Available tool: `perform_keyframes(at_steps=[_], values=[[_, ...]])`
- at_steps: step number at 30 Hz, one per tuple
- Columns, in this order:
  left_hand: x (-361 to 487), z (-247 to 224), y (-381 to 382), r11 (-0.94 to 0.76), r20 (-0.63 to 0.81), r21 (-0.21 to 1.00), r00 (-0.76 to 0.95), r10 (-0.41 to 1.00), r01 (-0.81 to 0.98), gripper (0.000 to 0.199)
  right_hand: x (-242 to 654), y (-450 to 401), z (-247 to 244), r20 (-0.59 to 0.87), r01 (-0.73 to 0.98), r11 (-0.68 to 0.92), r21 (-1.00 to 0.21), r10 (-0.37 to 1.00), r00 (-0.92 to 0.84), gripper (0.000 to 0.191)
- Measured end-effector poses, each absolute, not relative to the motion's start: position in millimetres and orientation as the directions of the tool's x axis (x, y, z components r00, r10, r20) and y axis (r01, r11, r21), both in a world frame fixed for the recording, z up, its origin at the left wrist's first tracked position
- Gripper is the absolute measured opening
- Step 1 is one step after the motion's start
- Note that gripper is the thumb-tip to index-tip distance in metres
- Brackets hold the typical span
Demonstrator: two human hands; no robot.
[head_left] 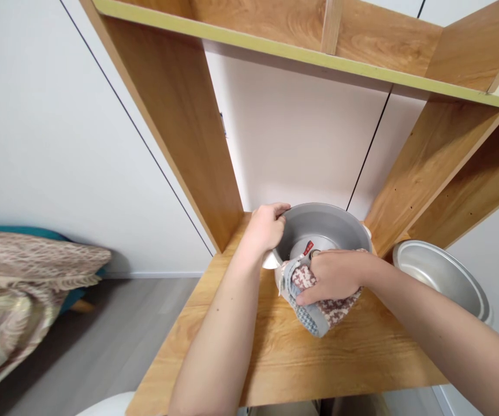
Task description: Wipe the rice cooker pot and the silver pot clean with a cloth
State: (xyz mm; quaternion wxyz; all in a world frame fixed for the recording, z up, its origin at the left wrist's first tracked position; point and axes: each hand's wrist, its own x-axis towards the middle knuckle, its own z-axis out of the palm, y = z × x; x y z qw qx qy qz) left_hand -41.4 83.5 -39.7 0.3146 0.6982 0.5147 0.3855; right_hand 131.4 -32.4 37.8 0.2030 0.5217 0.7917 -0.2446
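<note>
A grey round cooker body (331, 222) stands on the wooden desk (284, 352), its inside open to view with a metal plate at the bottom. My left hand (267, 226) grips its left rim. My right hand (334, 276) presses a red-and-white patterned cloth with a grey edge (319, 315) over the near rim of the cooker. A small red tag shows inside next to the cloth.
A metal inner pot (442, 277) sits to the right, partly behind a wooden upright. Wooden shelf sides (189, 133) and a top shelf (301, 55) frame the desk. A bed with a patterned cover (19, 277) lies at the left over grey floor.
</note>
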Motion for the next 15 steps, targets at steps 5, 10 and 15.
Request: perform_keyframes(at_steps=[5, 10, 15], values=[[-41.8, -35.9, 81.7, -0.280, 0.235, 0.799, 0.152, 0.960, 0.533, 0.058, 127.9, -36.8, 36.5, -0.534, 0.913, 0.375, -0.160, 0.745, -0.400, 0.061], [-42.1, -29.0, 79.0, -0.260, 0.206, 0.738, 0.159, 0.966, 0.623, 0.054, 122.3, -36.4, 30.9, -0.493, 0.895, 0.407, -0.184, 0.749, -0.443, 0.054], [-45.0, -27.2, 79.0, -0.260, 0.190, 0.711, 0.178, 0.966, 0.654, 0.058, 113.5, -34.0, 27.5, -0.430, 0.894, 0.397, -0.207, 0.784, -0.448, 0.043]])
